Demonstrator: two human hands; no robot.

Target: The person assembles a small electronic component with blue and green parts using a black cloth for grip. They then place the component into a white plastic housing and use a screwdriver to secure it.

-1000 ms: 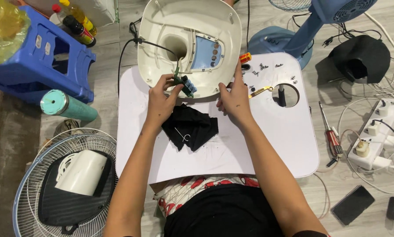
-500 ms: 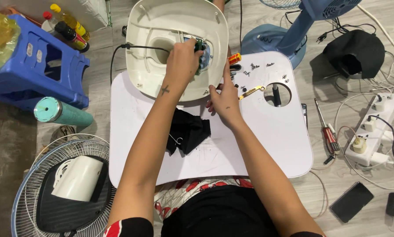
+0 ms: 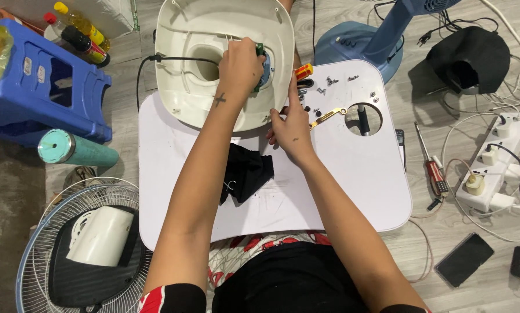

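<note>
From the head view, a cream fan base shell (image 3: pixel 225 58) was seen lying upside down at the far edge of the white lap table (image 3: pixel 341 185). Inside the shell, right of its round opening, the left hand (image 3: pixel 240 69) was closed around a small green circuit board (image 3: pixel 260 58), whose long axis ran away from the person. The right hand (image 3: pixel 292 130) (fingers spread, holding nothing) was pressed against the shell's near rim, below the board. Right of the shell lay loose screws (image 3: pixel 332 81) and an orange-handled tool (image 3: pixel 303 72); left of it stood a blue stool (image 3: pixel 40 87) and a teal cylinder (image 3: pixel 77 150).
</note>
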